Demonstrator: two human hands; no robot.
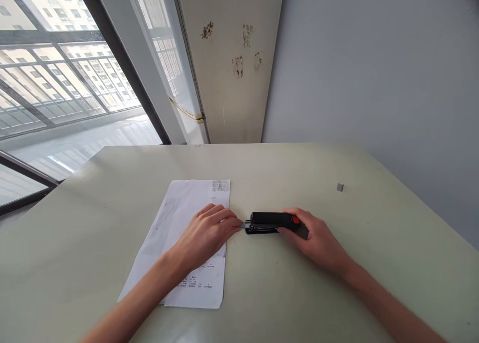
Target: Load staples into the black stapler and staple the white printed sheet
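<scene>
A black stapler (270, 219) with a red part near its rear lies on its length across the middle of the table. My right hand (313, 236) is wrapped round its rear end, thumb on the near side and fingers over the far side. From its left end sticks out a small metal piece (245, 225), and the fingertips of my left hand (215, 228) are pinched on it. Whether this is the stapler's slide or staples I cannot tell. Beneath my left hand and forearm are printed paper sheets (194, 295), partly hidden by them.
A small grey piece (340, 187), perhaps a strip of staples, lies on the pale green table (284, 293) at the right. Behind the table are a scuffed cream panel (228, 93) and a grey wall (374, 74). Glass windows (67, 79) stand at the left.
</scene>
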